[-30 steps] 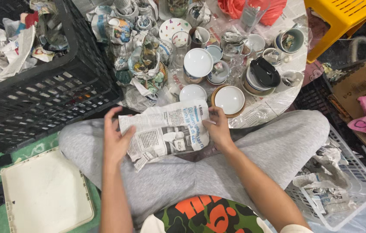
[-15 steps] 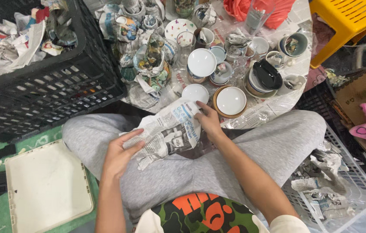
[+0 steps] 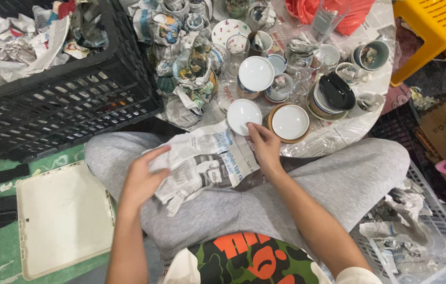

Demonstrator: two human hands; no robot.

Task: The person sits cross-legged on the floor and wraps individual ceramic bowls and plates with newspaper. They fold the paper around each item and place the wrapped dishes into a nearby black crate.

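While left hand (image 3: 141, 181) grips crumpled newspaper (image 3: 202, 163), right hand (image 3: 265, 147) touches round white bowl (image 3: 244, 115).

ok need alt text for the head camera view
A seated person's left hand crumples a newspaper sheet on their lap while the right hand touches a small white bowl on a low table crowded with crockery. A black crate stands at left.
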